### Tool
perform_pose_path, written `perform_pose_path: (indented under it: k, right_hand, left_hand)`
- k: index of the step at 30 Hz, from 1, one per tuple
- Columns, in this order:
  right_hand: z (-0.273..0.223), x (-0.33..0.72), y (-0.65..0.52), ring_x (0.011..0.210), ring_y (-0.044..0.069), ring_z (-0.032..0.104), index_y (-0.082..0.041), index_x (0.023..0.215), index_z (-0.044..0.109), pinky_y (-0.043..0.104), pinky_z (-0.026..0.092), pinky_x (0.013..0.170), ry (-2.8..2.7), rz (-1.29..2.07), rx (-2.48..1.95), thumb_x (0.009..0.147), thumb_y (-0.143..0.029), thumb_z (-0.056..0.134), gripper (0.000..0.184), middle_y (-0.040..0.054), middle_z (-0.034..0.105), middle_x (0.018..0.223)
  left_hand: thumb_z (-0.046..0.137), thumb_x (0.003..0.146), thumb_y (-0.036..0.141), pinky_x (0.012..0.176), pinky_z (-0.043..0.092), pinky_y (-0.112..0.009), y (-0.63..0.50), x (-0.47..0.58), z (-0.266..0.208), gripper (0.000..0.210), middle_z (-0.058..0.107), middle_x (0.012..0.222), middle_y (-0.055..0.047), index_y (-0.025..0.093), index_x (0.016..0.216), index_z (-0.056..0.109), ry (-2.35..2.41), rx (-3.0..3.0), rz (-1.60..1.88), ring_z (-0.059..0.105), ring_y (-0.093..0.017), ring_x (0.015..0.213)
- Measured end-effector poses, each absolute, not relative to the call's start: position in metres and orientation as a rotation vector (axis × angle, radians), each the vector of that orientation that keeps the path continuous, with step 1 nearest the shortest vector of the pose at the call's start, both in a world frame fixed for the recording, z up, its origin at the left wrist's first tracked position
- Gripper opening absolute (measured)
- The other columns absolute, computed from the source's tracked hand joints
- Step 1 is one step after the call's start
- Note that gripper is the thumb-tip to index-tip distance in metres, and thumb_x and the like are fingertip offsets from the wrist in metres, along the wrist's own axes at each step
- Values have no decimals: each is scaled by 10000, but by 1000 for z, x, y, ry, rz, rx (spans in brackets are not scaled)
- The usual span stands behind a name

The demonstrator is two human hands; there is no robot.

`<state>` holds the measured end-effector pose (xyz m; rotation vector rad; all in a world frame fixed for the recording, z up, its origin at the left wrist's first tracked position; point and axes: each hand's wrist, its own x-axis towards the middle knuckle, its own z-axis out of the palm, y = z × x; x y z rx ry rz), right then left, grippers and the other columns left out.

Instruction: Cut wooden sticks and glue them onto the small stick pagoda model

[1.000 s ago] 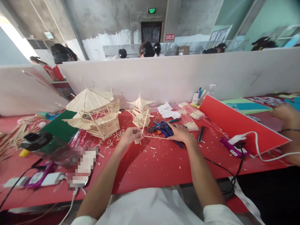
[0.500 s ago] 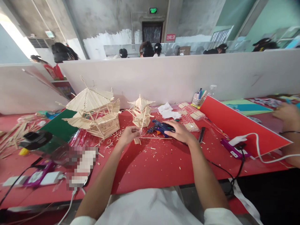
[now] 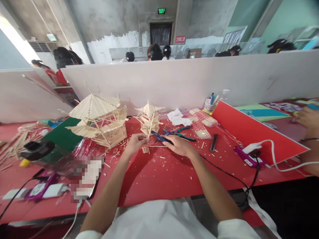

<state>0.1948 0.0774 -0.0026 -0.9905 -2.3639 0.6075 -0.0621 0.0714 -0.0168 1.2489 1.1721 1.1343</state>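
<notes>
Pinched in the fingers of my left hand point(image 3: 136, 143) is a thin wooden stick point(image 3: 151, 125), held upright before the small stick pavilion point(image 3: 149, 116). My right hand point(image 3: 180, 145) is closed round a dark blue glue gun point(image 3: 161, 136), its front end close to the lower part of the stick. The hand hides much of the gun. Behind the right hand lie pliers with teal handles point(image 3: 183, 129). A row of short stick pieces point(image 3: 146, 150) and a long stick point(image 3: 159, 146) rest on the table just below the hands.
A larger stick pavilion point(image 3: 107, 129) stands to the left, with a bottle point(image 3: 50, 156) and a phone point(image 3: 88, 179) nearer me. Stick packs point(image 3: 201, 129), a black-handled tool point(image 3: 213, 142), a red board point(image 3: 251, 129) and a power strip point(image 3: 249, 156) are rightward. Another person's hand point(image 3: 309, 118) is far right.
My right hand has closed on the glue gun and brought it left, up to the stick. The pliers behind it now show. My left hand stays nearly in place with the stick.
</notes>
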Motion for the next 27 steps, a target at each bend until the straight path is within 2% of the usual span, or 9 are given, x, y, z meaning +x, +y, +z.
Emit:
perform_pose_path:
  k: [12,27]
  right_hand:
    - [5,180,68,1133,285,669,-265,1311,663,384,491,949,-2371,750,-953,967,-364,523,384,59,708,1264]
    - [-2,179,71,1092,289,681,-261,1331,650,379,491,925,-2383,813,-934,967,-359,518,400,63,729,1220]
  left_hand:
    - [879,633,364,744,598,-313,71,-63,-21,307,732,703,-34,141,759,711,1202,1283,925,707,-174,686]
    - [899,592,349,681,588,-288,74,-63,-25,307,715,620,-24,145,705,700,1205,1299,922,685,-163,601]
